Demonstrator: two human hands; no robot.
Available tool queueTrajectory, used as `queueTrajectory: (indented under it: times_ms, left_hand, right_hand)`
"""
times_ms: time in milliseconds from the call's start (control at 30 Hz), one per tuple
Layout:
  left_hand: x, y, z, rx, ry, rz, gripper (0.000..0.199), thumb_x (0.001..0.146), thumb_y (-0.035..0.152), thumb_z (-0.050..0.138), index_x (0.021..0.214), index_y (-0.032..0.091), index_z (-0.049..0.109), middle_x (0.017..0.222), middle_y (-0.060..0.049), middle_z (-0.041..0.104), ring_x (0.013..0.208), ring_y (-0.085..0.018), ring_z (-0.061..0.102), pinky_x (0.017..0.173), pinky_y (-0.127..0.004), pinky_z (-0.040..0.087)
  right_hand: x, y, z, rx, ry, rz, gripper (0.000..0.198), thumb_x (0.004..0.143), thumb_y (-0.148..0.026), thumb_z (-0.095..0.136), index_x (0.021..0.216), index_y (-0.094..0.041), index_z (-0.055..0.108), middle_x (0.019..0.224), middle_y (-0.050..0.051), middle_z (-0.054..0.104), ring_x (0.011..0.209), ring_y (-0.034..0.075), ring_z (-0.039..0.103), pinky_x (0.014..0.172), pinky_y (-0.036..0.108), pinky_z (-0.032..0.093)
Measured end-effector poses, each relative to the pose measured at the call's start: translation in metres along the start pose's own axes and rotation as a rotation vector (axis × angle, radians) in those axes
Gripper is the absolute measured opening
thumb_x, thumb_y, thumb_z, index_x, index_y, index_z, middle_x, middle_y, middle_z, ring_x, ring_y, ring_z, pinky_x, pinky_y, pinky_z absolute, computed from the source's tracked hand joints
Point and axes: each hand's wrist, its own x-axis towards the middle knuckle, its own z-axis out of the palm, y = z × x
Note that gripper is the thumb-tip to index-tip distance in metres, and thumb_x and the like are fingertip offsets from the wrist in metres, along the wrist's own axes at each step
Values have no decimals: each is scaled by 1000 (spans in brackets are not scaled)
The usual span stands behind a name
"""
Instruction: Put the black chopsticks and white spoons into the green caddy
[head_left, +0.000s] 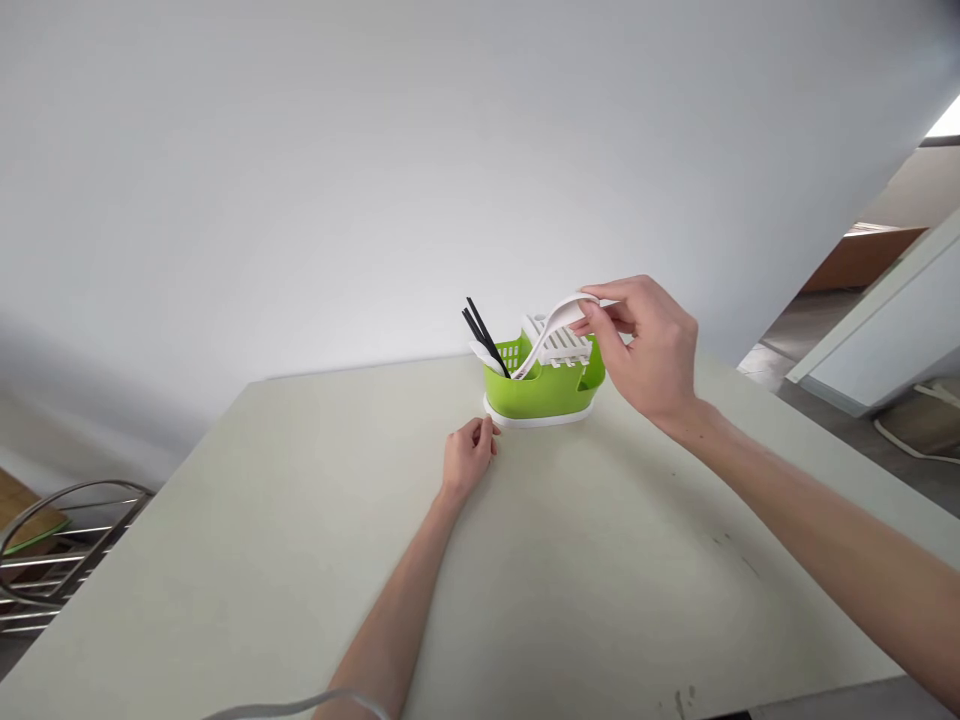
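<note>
A green utensil holder (540, 400) with a white base tray (547, 421) and a white slatted insert (562, 345) stands on the table near the wall. My right hand (646, 340) pinches a white spoon (553, 325) by its bowl end, above the holder. The spoon's handle slants down into the left compartment, where its tip is hidden. Black chopsticks (480, 332) lean out of that compartment beside another white utensil (486, 356), perhaps a spoon. My left hand (468, 455) rests on the table with curled fingers at the tray's front left edge; I see nothing in them.
The pale table (300, 520) runs back to a white wall (375, 180). A metal rack (67, 540) stands low at the left. A grey cable (300, 706) crosses my left forearm at the bottom. Past the table's right edge is a floor (825, 320) with a white panel (885, 330).
</note>
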Motion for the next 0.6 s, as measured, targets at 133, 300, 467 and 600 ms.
queueTrajectory:
  times_ms: [133, 300, 467, 600]
  left_hand:
    - [0, -1, 1, 8, -1, 2, 48, 102, 57, 43, 80, 22, 66, 60, 1, 63, 53, -15, 55, 59, -28, 43]
    - [0, 1, 1, -1, -6, -18, 48, 102, 58, 43, 79, 22, 66, 60, 1, 62, 52, -15, 53, 59, -28, 42]
    - [0, 3, 1, 5, -6, -14, 48, 101, 59, 42, 79, 23, 65, 60, 1, 63, 52, -15, 54, 59, -28, 43]
    - [-1, 3, 1, 9, -3, -8, 48, 101, 58, 42, 79, 22, 66, 60, 1, 63, 52, -15, 54, 59, -28, 43]
  right_hand:
    - [1, 9, 9, -31, -44, -36, 22, 111, -38, 49, 113, -25, 66, 107, 7, 70, 81, 18, 77, 73, 34, 63]
    - [-9, 12, 22, -83, -150, -118, 21, 111, -30, 46, 115, -25, 66, 107, 8, 71, 84, 19, 74, 70, 33, 60]
    - [-18, 6, 33, -161, -252, -110, 25, 112, -28, 42, 117, -25, 66, 109, 8, 71, 85, 18, 72, 67, 30, 56]
    - [-23, 5, 40, -168, -311, -118, 24, 112, -27, 42, 113, -23, 66, 109, 9, 73, 87, 19, 72, 71, 31, 55]
